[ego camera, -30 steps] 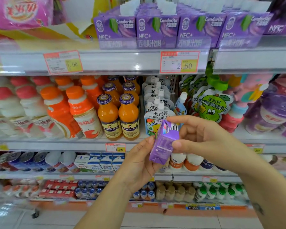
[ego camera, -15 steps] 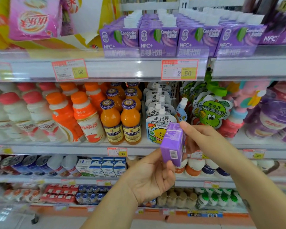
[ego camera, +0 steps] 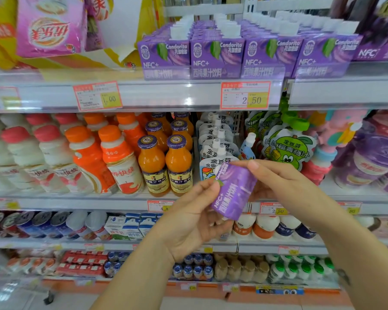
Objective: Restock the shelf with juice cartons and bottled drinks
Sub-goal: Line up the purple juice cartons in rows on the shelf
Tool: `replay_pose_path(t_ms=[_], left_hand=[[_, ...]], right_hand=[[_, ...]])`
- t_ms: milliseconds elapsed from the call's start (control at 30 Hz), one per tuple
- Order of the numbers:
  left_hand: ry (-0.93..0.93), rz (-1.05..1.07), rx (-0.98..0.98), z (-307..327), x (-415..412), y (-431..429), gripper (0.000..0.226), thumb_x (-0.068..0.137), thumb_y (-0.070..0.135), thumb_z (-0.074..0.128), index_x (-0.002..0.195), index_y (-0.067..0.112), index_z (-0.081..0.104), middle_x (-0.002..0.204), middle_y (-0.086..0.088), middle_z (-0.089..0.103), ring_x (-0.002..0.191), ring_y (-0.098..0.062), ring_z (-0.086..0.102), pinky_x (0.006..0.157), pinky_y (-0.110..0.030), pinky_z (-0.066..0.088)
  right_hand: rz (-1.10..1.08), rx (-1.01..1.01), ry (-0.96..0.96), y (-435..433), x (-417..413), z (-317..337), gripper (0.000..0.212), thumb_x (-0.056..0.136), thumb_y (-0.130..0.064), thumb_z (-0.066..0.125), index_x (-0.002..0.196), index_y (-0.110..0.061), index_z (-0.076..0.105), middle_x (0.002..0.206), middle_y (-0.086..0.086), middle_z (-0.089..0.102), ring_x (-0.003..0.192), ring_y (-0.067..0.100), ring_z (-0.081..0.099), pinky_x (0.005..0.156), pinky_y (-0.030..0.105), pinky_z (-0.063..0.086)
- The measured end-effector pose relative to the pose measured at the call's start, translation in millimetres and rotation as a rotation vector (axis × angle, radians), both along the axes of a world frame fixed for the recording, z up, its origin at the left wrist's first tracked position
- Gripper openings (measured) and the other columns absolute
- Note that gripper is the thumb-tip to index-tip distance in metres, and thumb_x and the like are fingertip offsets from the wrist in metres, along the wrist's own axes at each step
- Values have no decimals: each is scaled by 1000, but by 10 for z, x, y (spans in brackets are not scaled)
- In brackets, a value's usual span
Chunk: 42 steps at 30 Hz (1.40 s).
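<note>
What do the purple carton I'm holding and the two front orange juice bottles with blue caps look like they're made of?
The purple carton: likely coated paperboard, slight sheen; flat printed faces and folded edges. The orange juice bottles: clear, glossy glass or plastic, cannot tell which; juice shows through, highlights on shoulders. Their blue caps: possibly metal, fluted rims.

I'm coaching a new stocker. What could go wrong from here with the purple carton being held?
The purple carton is tilted, pinched between the left hand and right hand; it might slip. The matching cartons on the top shelf already reach the front edge, so squeezing another in may topple some.
</note>
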<state>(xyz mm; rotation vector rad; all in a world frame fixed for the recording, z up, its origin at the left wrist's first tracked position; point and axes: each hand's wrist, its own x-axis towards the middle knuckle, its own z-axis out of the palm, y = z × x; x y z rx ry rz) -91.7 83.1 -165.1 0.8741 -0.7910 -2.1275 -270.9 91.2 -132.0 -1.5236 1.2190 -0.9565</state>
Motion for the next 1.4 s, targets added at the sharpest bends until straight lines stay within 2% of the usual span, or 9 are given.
replay_pose_path(t_ms=[200, 300, 467, 633, 733, 867, 1067, 1200, 1400], left_hand=[[-475, 243, -647, 80, 101, -112, 34, 72, 24, 73, 103, 25, 58, 97, 9, 64, 85, -3, 63, 71, -22, 55], [-612, 255, -876, 127, 118, -99, 34, 76, 15, 77, 98, 32, 58, 92, 20, 62, 84, -1, 60, 76, -21, 52], [-691, 256, -1057, 148, 144, -66, 44, 77, 13, 77, 100, 43, 53, 101, 24, 58, 94, 4, 57, 78, -10, 45], [-549, 238, -913, 71, 172, -65, 47, 78, 17, 75, 113, 39, 54, 108, 23, 61, 103, 1, 59, 83, -15, 48], [-384, 231, -693, 68, 200, -87, 55, 69, 34, 70, 121, 36, 52, 116, 19, 63, 107, -5, 63, 80, -23, 54], [-237, 158, -451, 81, 224, -140, 51, 69, 35, 63, 119, 29, 55, 111, -1, 71, 96, -18, 70, 70, -27, 58], [19, 156, -302, 64, 263, -176, 48, 76, 7, 64, 122, 19, 54, 102, -9, 72, 91, -23, 70, 73, -32, 59], [200, 167, -178, 48, 301, -218, 59, 67, 1, 71, 122, 18, 57, 107, -15, 69, 97, -29, 69, 69, -36, 59], [156, 176, -207, 134, 321, -280, 53, 75, 0, 66, 125, 14, 55, 111, -14, 68, 96, -26, 69, 74, -37, 59]], right_hand=[[-2, 28, -16, -39, 29, 4, 39, 73, -44, 56, 110, -33, 63, 76, -13, 71, 62, 10, 62, 63, 23, 55], [14, 129, -184, -32, 79, -31, 37, 70, -50, 56, 97, -27, 69, 83, 1, 73, 62, 20, 65, 60, 27, 56], [-7, 266, -401, -42, 84, -107, 45, 78, -42, 61, 109, -10, 65, 102, 16, 70, 80, 27, 69, 67, 30, 59], [13, 141, -484, -74, 78, -141, 53, 44, -36, 95, 88, -17, 74, 103, 13, 72, 89, 24, 71, 68, 26, 57], [9, 92, -417, -68, 67, -147, 48, 49, -20, 90, 92, -20, 71, 108, 5, 71, 91, 23, 71, 69, 26, 57], [78, 36, -294, -61, 54, -134, 65, 46, -43, 92, 105, -35, 67, 121, -4, 64, 106, 23, 64, 82, 36, 58], [41, -40, -253, -45, 85, -12, 67, 63, -10, 73, 123, -30, 52, 115, -7, 64, 102, 13, 65, 74, 25, 57], [75, -125, -168, -39, 170, 81, 57, 66, -12, 71, 118, -30, 55, 108, -11, 68, 103, 7, 64, 74, 20, 56], [92, -183, -91, -97, 177, 205, 56, 68, -18, 72, 119, -35, 56, 110, -10, 67, 103, 7, 64, 76, 24, 57]])
